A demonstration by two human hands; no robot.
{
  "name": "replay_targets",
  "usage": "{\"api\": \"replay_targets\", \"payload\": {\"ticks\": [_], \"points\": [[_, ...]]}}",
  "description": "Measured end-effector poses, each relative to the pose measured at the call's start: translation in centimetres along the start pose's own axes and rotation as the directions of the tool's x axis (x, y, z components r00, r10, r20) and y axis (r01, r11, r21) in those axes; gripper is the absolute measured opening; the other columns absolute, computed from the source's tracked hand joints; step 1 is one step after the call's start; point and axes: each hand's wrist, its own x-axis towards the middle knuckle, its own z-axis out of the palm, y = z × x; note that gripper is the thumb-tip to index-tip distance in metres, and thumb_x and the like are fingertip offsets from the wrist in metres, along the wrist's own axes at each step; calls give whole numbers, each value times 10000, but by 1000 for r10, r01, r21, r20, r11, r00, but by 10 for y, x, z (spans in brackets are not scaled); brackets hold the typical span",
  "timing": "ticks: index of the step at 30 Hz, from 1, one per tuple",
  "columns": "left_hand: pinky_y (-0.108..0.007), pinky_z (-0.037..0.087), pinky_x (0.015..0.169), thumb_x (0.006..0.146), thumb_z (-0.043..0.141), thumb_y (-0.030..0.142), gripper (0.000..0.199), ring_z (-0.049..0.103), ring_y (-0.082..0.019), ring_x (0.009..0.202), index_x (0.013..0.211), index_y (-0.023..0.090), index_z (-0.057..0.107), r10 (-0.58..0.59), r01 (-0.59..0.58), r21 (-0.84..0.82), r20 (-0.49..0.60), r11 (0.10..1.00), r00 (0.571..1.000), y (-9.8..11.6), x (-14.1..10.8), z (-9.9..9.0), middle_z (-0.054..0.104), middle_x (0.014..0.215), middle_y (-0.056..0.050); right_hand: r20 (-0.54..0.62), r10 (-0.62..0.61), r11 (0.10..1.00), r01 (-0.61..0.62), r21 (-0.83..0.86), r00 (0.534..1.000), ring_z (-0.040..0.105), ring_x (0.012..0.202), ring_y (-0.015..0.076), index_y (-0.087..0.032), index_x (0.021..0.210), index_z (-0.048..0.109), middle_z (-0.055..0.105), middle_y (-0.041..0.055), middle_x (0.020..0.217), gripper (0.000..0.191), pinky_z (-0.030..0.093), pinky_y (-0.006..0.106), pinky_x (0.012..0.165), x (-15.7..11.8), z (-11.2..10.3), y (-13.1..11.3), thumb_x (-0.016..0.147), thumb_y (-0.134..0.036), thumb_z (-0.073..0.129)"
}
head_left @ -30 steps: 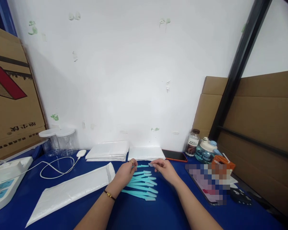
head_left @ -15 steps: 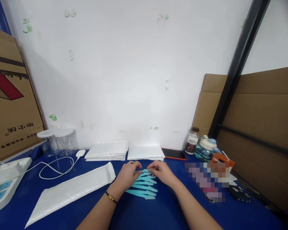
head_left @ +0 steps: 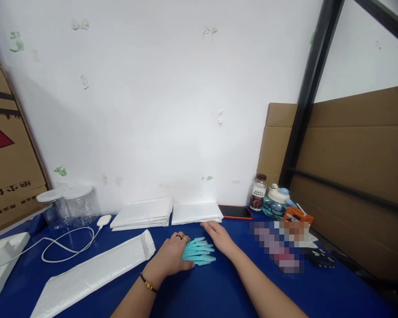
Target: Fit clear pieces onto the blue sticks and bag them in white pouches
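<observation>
Several slim turquoise eyebrow razors (head_left: pixel 199 252) lie side by side on the blue table, their ends pointing right. Around their left ends curls my left hand (head_left: pixel 174 255), its thumb at the near side and its fingers at the far side; the palm hides the ends there. My right hand (head_left: pixel 219 237) rests just beyond and to the right of the razors, fingers stretched out with nothing visible in them. A white padded mailer (head_left: pixel 96 274) lies flat to the left of my left hand.
Two stacks of white mailers, the left stack (head_left: pixel 142 214) and the right stack (head_left: pixel 197 213), lie against the wall. Beside them are a phone (head_left: pixel 235 212), a brown-capped bottle (head_left: pixel 258 194) and a teal cup (head_left: pixel 274 204). At left stand clear jars (head_left: pixel 81 207), a white cable (head_left: pixel 69 252) and a power strip (head_left: pixel 9 251).
The razors, spread out before, are now bunched closer together. My left hand has moved from their far end to wrap their left side; my right hand's fingers have come off them and straightened. The view shifted right.
</observation>
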Motion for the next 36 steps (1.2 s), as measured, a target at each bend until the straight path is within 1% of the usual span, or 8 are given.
{"api": "replay_targets", "payload": {"ticks": [7,11,14,17,26,29,32,36], "points": [[-345,374,861,725,584,415,429,446,-254,1044,1088,197,513,-28,28,-12,-14,1000,1000,8,6,7,503,1114,-91,-50,143,988,-139,74,988,600,898,222,-186,881,698,685,76,913,548,418,328,836,-4,36,-9,864,-559,297],[-337,359,872,760,547,442,412,439,-232,1043,1102,221,490,18,-19,-65,-19,998,1000,4,9,11,491,1124,-70,-50,198,962,-184,203,979,601,928,232,-174,864,709,694,82,919,612,418,337,860,-3,39,-13,842,-612,282],[-359,347,882,742,558,478,462,430,-245,1054,1115,215,489,-12,11,-19,-37,1000,999,2,7,11,488,1133,-82,-108,240,944,-206,258,965,587,971,241,-163,908,698,684,93,967,635,411,344,882,-2,36,-11,828,-635,282],[-387,363,850,717,580,490,476,425,-275,1060,1087,199,508,-79,83,67,-61,994,995,2,4,10,496,1126,-98,-120,213,960,-185,208,970,583,975,246,-173,902,699,682,92,973,622,405,350,890,-2,37,-10,825,-634,288],[-376,398,853,824,471,348,299,510,-264,973,996,119,556,-37,40,162,-21,986,999,16,7,18,577,1015,-146,-68,94,993,-89,73,993,609,892,219,-181,856,702,694,76,903,620,420,324,846,-5,43,-14,855,-603,248],[-401,415,825,841,435,334,307,525,-290,962,990,97,560,-29,41,220,-58,975,998,25,3,23,580,995,-175,-47,100,987,-93,131,994,604,908,221,-181,827,702,692,76,900,625,410,330,868,-6,42,-12,835,-629,268],[-402,430,788,851,405,327,297,545,-298,937,953,98,563,-18,38,243,-84,969,996,29,2,23,585,964,-182,-32,168,912,-143,384,985,587,965,231,-157,896,681,676,98,958,623,405,348,888,-7,38,-7,803,-655,318],[-358,440,728,875,350,360,311,593,-239,801,956,116,524,-99,114,79,-173,990,980,33,11,16,603,871,-136,-29,201,666,-115,737,979,550,1046,230,-188,1177,519,593,106,1135,622,424,344,868,-11,25,-9,720,-610,535]]}}
